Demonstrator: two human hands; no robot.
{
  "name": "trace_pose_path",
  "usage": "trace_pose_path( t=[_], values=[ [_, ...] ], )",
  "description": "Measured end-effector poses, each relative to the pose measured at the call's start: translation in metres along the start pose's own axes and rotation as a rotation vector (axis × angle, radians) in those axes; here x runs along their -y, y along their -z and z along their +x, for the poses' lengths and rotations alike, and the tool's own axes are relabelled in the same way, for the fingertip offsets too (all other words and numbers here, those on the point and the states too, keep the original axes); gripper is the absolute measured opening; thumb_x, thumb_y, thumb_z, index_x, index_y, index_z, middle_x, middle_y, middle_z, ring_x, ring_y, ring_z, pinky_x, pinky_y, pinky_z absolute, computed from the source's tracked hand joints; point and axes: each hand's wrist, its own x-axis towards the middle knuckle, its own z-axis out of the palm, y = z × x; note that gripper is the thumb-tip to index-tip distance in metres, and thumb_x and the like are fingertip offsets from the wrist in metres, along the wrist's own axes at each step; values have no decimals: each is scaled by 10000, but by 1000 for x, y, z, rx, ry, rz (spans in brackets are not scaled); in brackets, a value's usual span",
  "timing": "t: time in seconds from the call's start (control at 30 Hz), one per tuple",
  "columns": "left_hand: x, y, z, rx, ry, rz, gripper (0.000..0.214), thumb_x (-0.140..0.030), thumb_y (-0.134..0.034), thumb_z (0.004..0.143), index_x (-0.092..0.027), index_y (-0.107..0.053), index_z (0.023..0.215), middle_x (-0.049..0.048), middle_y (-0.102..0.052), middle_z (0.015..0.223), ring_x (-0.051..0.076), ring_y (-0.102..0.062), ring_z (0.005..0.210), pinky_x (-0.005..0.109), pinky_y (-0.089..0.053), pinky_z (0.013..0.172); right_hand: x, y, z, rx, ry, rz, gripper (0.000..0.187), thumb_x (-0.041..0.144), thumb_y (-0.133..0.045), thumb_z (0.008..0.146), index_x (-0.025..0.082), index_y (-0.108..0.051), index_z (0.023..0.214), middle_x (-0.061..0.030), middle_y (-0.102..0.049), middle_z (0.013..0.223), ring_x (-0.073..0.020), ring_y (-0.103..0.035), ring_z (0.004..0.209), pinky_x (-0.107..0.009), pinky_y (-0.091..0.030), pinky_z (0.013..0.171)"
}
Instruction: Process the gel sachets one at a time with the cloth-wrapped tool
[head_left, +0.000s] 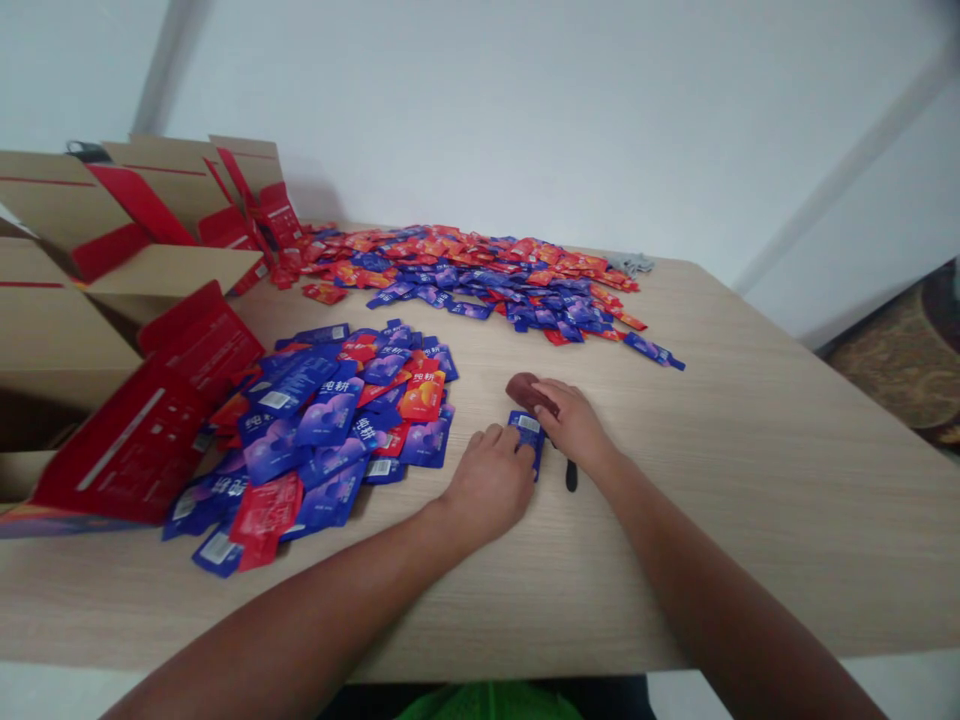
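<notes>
My left hand (pixel 495 480) rests on the table, its fingers bent over a small blue packet (pixel 526 425) with a white barcode label at its top. Part of that packet is covered by the fingers. Just to the right, my right hand (pixel 571 420) grips a smooth, rounded reddish-brown object (pixel 523 388) whose kind I cannot make out. Its end sticks out past the fingers, just above the packet's top edge. Below the right hand lies a thin black piece (pixel 571 475), partly hidden by the hand.
A pile of blue and red packets (pixel 330 410) lies left of my hands. Another long heap (pixel 480 270) stretches along the table's back by the wall. Open cardboard boxes (pixel 135 430) with red flaps stand at the left. Crumpled grey material (pixel 636 263) lies at the back right.
</notes>
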Motion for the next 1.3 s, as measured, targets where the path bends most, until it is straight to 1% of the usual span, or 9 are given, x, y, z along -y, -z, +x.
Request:
trace_pose_path(
  t=[0.13, 0.27, 0.4, 0.53, 0.63, 0.73, 0.87, 1.1, 1.3],
  values=[
    [2, -2, -2, -73, -47, -6, 226, -317, -569, 1045, -178, -699, 1168, 153, -645, 1284, 332, -579, 1215, 503, -511, 1013, 1, 1, 1, 9, 21, 22, 445, 209, -615, 944, 220, -714, 1378, -136, -709, 1445, -321, -652, 1326, -575, -506, 1154],
    [2, -6, -3, -89, -42, -4, 247, -343, -573, 1046, -185, -693, 1195, 142, -643, 1268, 328, -572, 1199, 502, -505, 1014, 5, 4, -3, -67, 34, 121, 413, 241, -612, 966, 222, -725, 1362, -136, -717, 1431, -321, -658, 1326, -576, -507, 1170],
    [2, -7, -4, -92, -38, -1, 243, -365, -582, 1043, -192, -696, 1169, 135, -645, 1247, 329, -573, 1180, 510, -506, 996, 12, 19, -10, -132, 74, 277, 423, 266, -616, 989, 262, -706, 1402, -108, -712, 1442, -298, -671, 1329, -546, -525, 1175],
    [3, -7, -4, -99, -35, -15, 229, -357, -601, 1031, -197, -699, 1163, 124, -651, 1231, 318, -578, 1166, 503, -506, 1007, 25, 38, -18, -112, 179, 272, 463, 250, -646, 989, 285, -683, 1449, -100, -709, 1448, -299, -669, 1336, -537, -535, 1169],
    [4, -9, -4, -103, -37, -16, 247, -365, -583, 1040, -191, -709, 1162, 130, -662, 1224, 323, -580, 1180, 511, -511, 1011, 35, 45, -22, -81, 254, 253, 530, 228, -667, 973, 301, -647, 1498, -101, -694, 1472, -304, -659, 1352, -538, -538, 1168],
    [5, -11, -4, -107, -43, -17, 268, -367, -579, 1042, -182, -713, 1181, 148, -668, 1253, 341, -563, 1249, 525, -507, 1038, 44, 45, -22, 45, 288, 267, 544, 215, -659, 966, 299, -641, 1503, -101, -683, 1485, -306, -659, 1350, -534, -540, 1166],
    [6, -12, -3, -109, -45, -25, 274, -357, -596, 1031, -183, -706, 1212, 147, -664, 1264, 339, -568, 1243, 527, -508, 1042, 48, 41, -19, 201, 231, 333, 494, 211, -633, 965, 281, -668, 1452, -87, -714, 1431, -302, -673, 1313, -519, -546, 1148],
    [5, -11, -3, -102, -44, -25, 292, -363, -591, 1034, -179, -706, 1229, 142, -662, 1248, 336, -574, 1212, 526, -509, 1023, 45, 39, -19, 199, 203, 358, 485, 237, -616, 968, 287, -659, 1449, -81, -698, 1459, -303, -658, 1332, -518, -526, 1158],
    [3, -9, -3, -95, -27, -25, 259, -357, -574, 1045, -198, -712, 1197, 131, -656, 1241, 324, -575, 1190, 513, -503, 1011, 35, 31, -18, 135, 204, 220, 473, 253, -635, 954, 278, -680, 1425, -99, -704, 1451, -317, -661, 1323, -549, -530, 1159]
  ],
)
